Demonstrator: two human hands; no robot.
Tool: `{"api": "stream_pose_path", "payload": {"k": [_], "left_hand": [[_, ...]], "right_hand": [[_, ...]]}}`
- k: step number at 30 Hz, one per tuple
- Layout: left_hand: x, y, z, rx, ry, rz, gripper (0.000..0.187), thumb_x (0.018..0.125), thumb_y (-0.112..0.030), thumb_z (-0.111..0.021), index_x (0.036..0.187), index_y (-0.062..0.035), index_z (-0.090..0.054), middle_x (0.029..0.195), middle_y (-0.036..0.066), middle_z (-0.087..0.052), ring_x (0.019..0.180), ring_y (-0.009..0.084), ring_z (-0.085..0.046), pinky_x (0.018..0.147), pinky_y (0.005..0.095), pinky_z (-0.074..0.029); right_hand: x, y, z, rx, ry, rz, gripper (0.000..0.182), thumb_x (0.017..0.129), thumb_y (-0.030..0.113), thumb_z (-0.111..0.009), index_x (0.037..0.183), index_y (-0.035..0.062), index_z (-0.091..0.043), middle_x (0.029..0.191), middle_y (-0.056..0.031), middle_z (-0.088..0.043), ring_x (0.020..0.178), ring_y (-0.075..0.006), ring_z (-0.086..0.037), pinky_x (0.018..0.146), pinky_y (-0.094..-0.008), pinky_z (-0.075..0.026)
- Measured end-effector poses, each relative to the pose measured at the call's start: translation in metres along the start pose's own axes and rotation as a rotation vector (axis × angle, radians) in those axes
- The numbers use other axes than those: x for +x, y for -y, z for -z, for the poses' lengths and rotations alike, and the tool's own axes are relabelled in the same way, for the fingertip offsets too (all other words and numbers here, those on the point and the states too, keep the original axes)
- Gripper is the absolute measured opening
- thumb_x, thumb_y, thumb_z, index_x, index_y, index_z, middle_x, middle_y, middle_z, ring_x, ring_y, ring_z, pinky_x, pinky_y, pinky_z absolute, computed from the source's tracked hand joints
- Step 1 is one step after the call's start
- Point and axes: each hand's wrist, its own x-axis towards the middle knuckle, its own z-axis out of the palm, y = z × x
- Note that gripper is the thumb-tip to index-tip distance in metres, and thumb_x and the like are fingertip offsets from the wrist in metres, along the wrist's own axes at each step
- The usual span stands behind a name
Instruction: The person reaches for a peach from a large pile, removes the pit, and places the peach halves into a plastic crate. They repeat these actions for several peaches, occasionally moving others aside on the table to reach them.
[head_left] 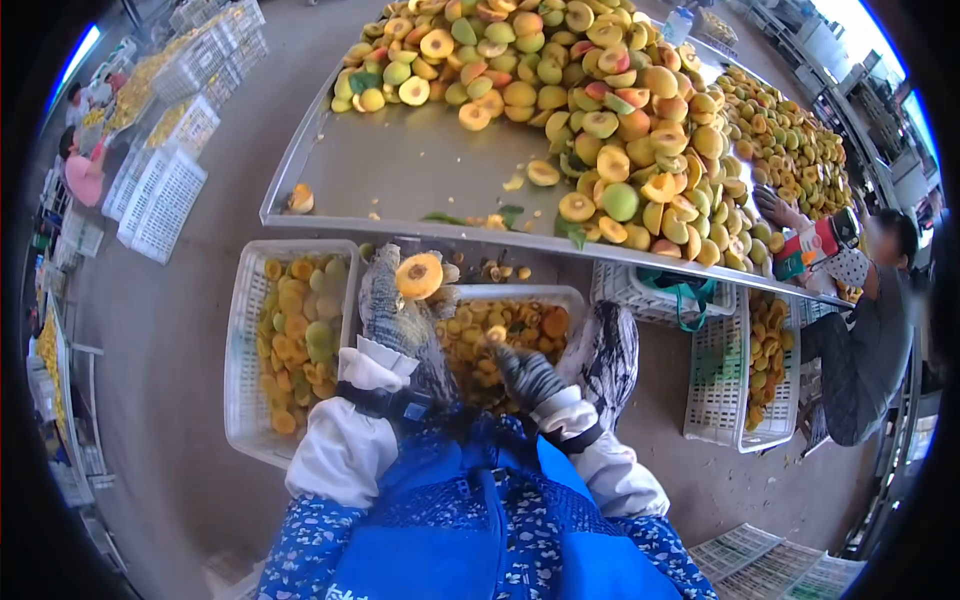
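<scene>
My left hand (392, 300), in a grey glove, is closed around a halved orange fruit (419, 275) with its cut face up, above the gap between two crates. My right hand (527, 376), in a striped dark glove, is closed over the middle crate, with a small brownish piece (496, 334) at its fingertips. Below it, the white middle crate (572, 296) holds small orange-brown pieces. A white crate (238, 345) of fruit halves stands at the left. Ahead, a metal table (400, 160) bears a large heap of halved fruit (600, 125).
At the right a co-worker (870, 320) sits by the table, one gloved hand near the fruit. Two white crates (712, 400) stand there. Green cloth (690, 290) hangs over a crate under the table edge. Stacked crates (165, 200) and other people are at the far left.
</scene>
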Motion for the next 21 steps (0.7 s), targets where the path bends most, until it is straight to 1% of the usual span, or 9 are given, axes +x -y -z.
{"api": "stream_pose_path", "payload": {"k": [2, 4, 5, 10, 12, 14, 16, 17, 21], "left_hand": [[-0.019, 0.016, 0.018, 0.000, 0.037, -0.065, 0.040, 0.086, -0.022, -0.044, 0.120, -0.0015, -0.038, 0.107, 0.014, -0.053, 0.093, 0.0226, -0.054, 0.077, 0.0335, -0.046], [-0.025, 0.058, 0.092, 0.350, 0.228, -0.400, 0.054, 0.085, -0.009, -0.045, 0.132, -0.0028, -0.020, 0.128, 0.014, -0.035, 0.115, 0.0210, -0.039, 0.093, 0.0308, -0.037], [-0.008, 0.076, 0.195, 0.841, 0.438, -0.127, 0.067, 0.081, -0.003, -0.050, 0.135, -0.0039, -0.011, 0.135, 0.012, -0.025, 0.122, 0.0190, -0.028, 0.101, 0.0264, -0.024], [-0.035, 0.058, 0.092, 0.486, 0.179, -0.304, 0.069, 0.080, -0.001, -0.050, 0.135, -0.0040, -0.010, 0.135, 0.011, -0.024, 0.123, 0.0193, -0.027, 0.102, 0.0267, -0.022], [-0.036, 0.053, 0.071, 0.520, 0.134, -0.317, 0.069, 0.079, 0.000, -0.050, 0.135, -0.0040, -0.010, 0.136, 0.011, -0.023, 0.123, 0.0194, -0.027, 0.102, 0.0268, -0.022], [-0.033, 0.047, 0.044, 0.531, 0.076, -0.324, 0.070, 0.079, 0.001, -0.050, 0.135, -0.0041, -0.009, 0.136, 0.011, -0.023, 0.123, 0.0195, -0.027, 0.103, 0.0269, -0.021], [-0.035, 0.041, 0.022, 0.518, 0.022, -0.338, 0.071, 0.078, 0.001, -0.050, 0.136, -0.0041, -0.009, 0.136, 0.010, -0.022, 0.123, 0.0196, -0.027, 0.103, 0.0270, -0.020], [-0.020, 0.078, 0.150, 0.644, 0.325, -0.439, 0.077, 0.077, -0.023, -0.057, 0.135, -0.0013, -0.009, 0.134, 0.011, -0.027, 0.121, 0.0168, -0.029, 0.102, 0.0246, -0.021], [-0.026, 0.049, 0.057, 1.374, 0.099, -0.349, 0.064, 0.085, -0.015, -0.050, 0.135, -0.0052, -0.012, 0.133, 0.010, -0.027, 0.120, 0.0188, -0.031, 0.102, 0.0292, -0.025]], "right_hand": [[-0.021, 0.036, 0.015, -0.023, 0.053, 0.169, 0.040, 0.090, 0.033, -0.042, 0.107, -0.0008, -0.054, 0.087, -0.0077, -0.060, 0.078, -0.0137, -0.056, 0.071, -0.0239, -0.045], [-0.040, 0.064, 0.008, 0.093, 0.084, 0.272, 0.040, 0.090, 0.034, -0.041, 0.101, -0.0015, -0.056, 0.086, -0.0116, -0.061, 0.077, -0.0196, -0.057, 0.071, -0.0296, -0.044], [-0.047, 0.075, 0.005, 0.214, 0.121, 0.387, 0.041, 0.090, 0.034, -0.039, 0.095, -0.0023, -0.058, 0.085, -0.0155, -0.062, 0.077, -0.0255, -0.057, 0.071, -0.0353, -0.043], [-0.067, 0.095, 0.010, -0.030, 0.275, 0.367, 0.031, 0.089, 0.027, -0.044, 0.102, 0.0018, -0.057, 0.081, -0.0106, -0.061, 0.074, -0.0188, -0.057, 0.066, -0.0291, -0.043], [-0.054, 0.088, -0.012, -0.385, 0.120, 0.560, 0.034, 0.079, 0.008, -0.050, 0.111, -0.0011, -0.048, 0.099, -0.0135, -0.056, 0.086, -0.0268, -0.057, 0.074, -0.0319, -0.048], [-0.031, 0.037, -0.021, -0.255, 0.203, 0.657, 0.037, 0.079, 0.008, -0.049, 0.115, -0.0006, -0.044, 0.099, -0.0154, -0.056, 0.086, -0.0297, -0.057, 0.074, -0.0335, -0.048], [-0.039, 0.042, -0.014, -0.679, -0.116, 1.094, 0.036, 0.083, 0.010, -0.047, 0.118, 0.0005, -0.043, 0.101, -0.0147, -0.056, 0.088, -0.0269, -0.057, 0.078, -0.0315, -0.046], [-0.037, 0.029, -0.015, -0.467, -0.053, 0.981, 0.030, 0.087, 0.015, -0.044, 0.113, 0.0003, -0.048, 0.099, -0.0146, -0.058, 0.089, -0.0254, -0.057, 0.080, -0.0304, -0.044], [-0.056, 0.084, 0.000, 0.024, 0.047, 0.542, 0.027, 0.087, 0.019, -0.042, 0.105, 0.0035, -0.055, 0.082, -0.0203, -0.060, 0.071, -0.0331, -0.059, 0.063, -0.0377, -0.046]]}}
